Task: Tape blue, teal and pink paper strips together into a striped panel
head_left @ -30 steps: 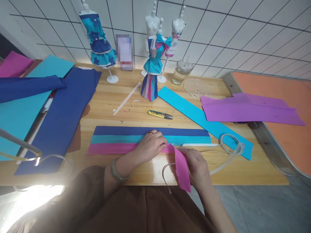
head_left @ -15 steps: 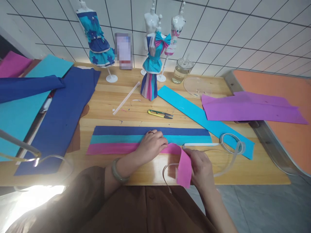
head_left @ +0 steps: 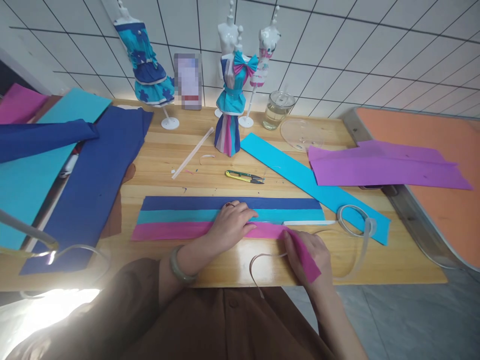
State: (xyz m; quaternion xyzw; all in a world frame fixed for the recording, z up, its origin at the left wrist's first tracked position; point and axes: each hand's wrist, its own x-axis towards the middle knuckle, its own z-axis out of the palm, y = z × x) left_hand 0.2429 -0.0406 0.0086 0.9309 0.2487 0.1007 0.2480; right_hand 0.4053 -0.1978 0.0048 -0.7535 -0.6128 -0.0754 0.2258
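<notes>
A banded piece of thin fabric-like sheet lies across the table in front of me, with a dark blue strip (head_left: pixel 176 202), a turquoise strip (head_left: pixel 180 216) and a pink strip (head_left: pixel 168 231). My left hand (head_left: pixel 231 225) lies open on the bands, its fingers pressing near the join of turquoise and pink. To the right, my right hand (head_left: pixel 309 255) pinches the pink strip, whose loose end folds back over the hand. A narrow white tape strip (head_left: pixel 309 223) runs from the turquoise edge toward a tape roll (head_left: pixel 352 220). Thin curled backing tape (head_left: pixel 257 265) hangs near the table edge.
Thread snips (head_left: pixel 244 176) and a clear strip (head_left: pixel 193 153) lie beyond the bands. Dressed mini mannequins (head_left: pixel 230 100), a phone (head_left: pixel 188 80) and a glass (head_left: pixel 277 110) stand behind. A bright blue strip (head_left: pixel 285 162) and purple sheet (head_left: pixel 386 165) lie right; blue sheets (head_left: pixel 86 190) lie left.
The right hand has laid the pink strip flatter along the turquoise edge. Its loose end, hanging toward me before, now folds over the right hand. My left hand stays nearly in place.
</notes>
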